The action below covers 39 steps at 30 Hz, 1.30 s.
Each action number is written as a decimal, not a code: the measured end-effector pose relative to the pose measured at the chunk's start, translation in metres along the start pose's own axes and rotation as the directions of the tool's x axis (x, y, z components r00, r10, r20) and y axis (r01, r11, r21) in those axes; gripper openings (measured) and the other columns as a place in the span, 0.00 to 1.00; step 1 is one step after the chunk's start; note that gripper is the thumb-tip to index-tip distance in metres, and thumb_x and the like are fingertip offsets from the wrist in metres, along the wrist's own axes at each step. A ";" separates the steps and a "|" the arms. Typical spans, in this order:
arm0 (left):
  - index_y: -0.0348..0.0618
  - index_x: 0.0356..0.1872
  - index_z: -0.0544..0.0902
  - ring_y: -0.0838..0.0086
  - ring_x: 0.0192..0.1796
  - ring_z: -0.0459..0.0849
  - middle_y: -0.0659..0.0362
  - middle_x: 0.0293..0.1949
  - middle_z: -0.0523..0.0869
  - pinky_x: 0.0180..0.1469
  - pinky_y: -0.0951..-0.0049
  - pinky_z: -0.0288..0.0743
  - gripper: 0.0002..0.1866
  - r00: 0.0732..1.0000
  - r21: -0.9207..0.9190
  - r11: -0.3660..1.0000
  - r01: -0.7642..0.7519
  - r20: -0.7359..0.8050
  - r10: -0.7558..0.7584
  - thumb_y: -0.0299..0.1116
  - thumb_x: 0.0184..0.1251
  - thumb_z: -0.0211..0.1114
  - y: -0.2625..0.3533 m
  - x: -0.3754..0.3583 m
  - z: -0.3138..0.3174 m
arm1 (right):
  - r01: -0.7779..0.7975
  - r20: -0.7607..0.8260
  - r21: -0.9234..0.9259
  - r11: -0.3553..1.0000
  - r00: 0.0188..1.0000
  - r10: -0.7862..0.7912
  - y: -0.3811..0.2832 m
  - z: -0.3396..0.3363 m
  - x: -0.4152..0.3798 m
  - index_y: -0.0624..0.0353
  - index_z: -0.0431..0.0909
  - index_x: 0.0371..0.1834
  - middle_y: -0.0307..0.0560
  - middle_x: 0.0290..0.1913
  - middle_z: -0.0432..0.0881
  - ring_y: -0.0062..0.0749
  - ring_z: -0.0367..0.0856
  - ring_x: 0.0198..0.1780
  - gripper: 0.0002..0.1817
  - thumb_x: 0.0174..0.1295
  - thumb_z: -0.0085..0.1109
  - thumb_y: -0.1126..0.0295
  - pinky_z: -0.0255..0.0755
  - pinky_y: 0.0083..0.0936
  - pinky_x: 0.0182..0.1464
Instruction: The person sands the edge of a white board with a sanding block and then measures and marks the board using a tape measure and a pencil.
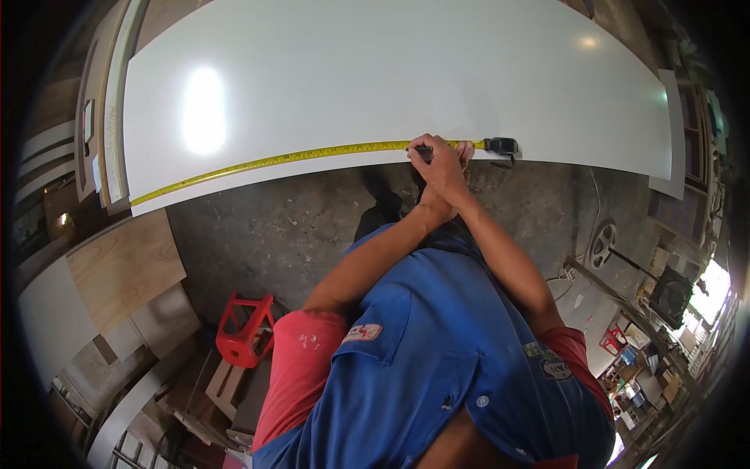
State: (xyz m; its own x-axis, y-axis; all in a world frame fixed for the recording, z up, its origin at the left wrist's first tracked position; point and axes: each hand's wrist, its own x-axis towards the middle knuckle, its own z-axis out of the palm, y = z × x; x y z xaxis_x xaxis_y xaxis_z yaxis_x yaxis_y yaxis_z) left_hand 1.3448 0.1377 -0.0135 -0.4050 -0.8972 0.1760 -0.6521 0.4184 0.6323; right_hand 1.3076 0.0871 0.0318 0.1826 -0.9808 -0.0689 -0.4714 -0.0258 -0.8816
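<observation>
A yellow tape measure blade [312, 152] lies stretched along the near edge of a large white panel [375, 70], from its left corner to the black tape case [501, 146]. My right hand [440, 166] is closed around a dark pen-like marker [423, 152], its end at the blade. Beneath the right wrist crosses my left arm; my left hand [466, 152] is mostly hidden, with its fingers bent over the blade and panel edge just left of the case. A black strap hangs from the case.
On the floor at the lower left stands a red plastic stool [248, 332]. Wood boards [125, 266] lean left of it. A black floodlight-like box [670, 297] and a wheel [601, 244] are at the right. More boards [117, 102] lie beyond the panel's left end.
</observation>
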 end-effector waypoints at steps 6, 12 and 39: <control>0.36 0.83 0.44 0.66 0.86 0.42 0.54 0.85 0.48 0.85 0.61 0.36 0.38 1.000 -0.035 0.999 0.009 -0.015 -0.010 0.32 0.76 0.48 0.000 0.001 0.001 | 0.047 0.006 -0.102 0.994 0.999 -0.046 -0.007 -0.003 0.000 0.57 0.82 0.41 0.52 0.34 0.83 0.47 0.84 0.38 0.08 0.62 0.66 0.68 0.77 0.39 0.45; 0.37 0.83 0.44 0.67 0.86 0.41 0.55 0.85 0.48 0.85 0.62 0.37 0.39 1.000 -0.056 0.998 -0.005 -0.017 0.004 0.32 0.75 0.48 -0.001 0.000 0.000 | 0.054 -0.005 -0.062 0.997 0.998 -0.055 0.001 0.000 0.001 0.57 0.82 0.41 0.52 0.33 0.83 0.47 0.84 0.38 0.07 0.62 0.66 0.69 0.77 0.39 0.45; 0.34 0.80 0.56 0.53 0.84 0.51 0.44 0.82 0.54 0.84 0.55 0.45 0.38 0.929 0.090 0.993 -0.080 0.368 0.041 0.31 0.71 0.56 0.003 0.002 -0.019 | 0.016 -0.180 -0.062 0.998 0.983 -0.027 -0.017 -0.037 -0.021 0.58 0.83 0.51 0.43 0.36 0.87 0.30 0.81 0.39 0.09 0.74 0.57 0.70 0.74 0.23 0.48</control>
State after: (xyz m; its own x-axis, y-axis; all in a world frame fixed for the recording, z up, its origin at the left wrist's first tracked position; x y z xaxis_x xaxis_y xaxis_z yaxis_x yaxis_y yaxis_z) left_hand 1.3546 0.1344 0.0029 -0.6392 -0.7639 -0.0885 -0.6727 0.4996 0.5458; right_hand 1.2803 0.1008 0.0651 0.0364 -0.9985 0.0401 -0.5207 -0.0532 -0.8521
